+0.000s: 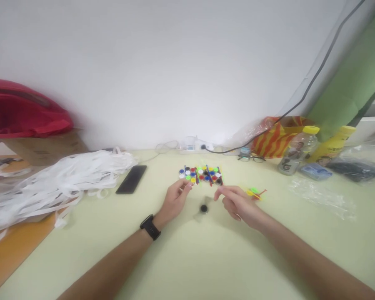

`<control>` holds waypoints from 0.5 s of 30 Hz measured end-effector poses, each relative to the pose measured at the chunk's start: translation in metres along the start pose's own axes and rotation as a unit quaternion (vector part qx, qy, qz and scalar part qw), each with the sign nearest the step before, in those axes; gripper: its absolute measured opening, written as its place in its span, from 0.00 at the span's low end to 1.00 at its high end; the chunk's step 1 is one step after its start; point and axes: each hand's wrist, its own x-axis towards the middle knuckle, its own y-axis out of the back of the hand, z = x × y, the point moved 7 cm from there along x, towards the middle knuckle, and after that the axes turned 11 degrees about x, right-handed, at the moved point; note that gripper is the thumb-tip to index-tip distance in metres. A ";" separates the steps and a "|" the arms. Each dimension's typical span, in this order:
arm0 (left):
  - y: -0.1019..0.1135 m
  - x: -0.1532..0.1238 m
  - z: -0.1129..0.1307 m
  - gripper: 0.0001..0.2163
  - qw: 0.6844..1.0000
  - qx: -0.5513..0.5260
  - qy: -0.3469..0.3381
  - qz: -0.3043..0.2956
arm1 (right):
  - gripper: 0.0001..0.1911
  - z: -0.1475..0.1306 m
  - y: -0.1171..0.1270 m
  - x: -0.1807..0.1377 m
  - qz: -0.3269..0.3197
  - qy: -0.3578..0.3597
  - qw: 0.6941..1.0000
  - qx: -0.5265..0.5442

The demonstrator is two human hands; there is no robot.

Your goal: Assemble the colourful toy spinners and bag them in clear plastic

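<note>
One black-lidded pot (203, 208) stands loose mid-table (206, 258), the paint-pot block (201, 175) nearer the far edge seemingly whole; left hand (175, 202) and right hand (236, 203) pinch narrow at its near corners, and I cannot tell what they hold.

Illumination is bright, even and diffuse; no source is in view. The white wall (175, 62) is close to overexposure, brightest low at centre, and shows no texture. The pale worktop (206, 258) carries only faint, soft-edged shadows under the left hand (175, 202) and right hand (237, 204). Sharpness is low throughout: the paint pots (201, 175) read as coloured dots. Wide-angle distortion bends the cable (318, 71) and smears the red bag (25, 108) at the left border.
</note>
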 end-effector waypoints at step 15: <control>0.021 0.007 -0.031 0.11 0.989 0.090 0.069 0.093 | 0.19 -0.017 0.006 0.001 0.061 0.157 0.980 -0.109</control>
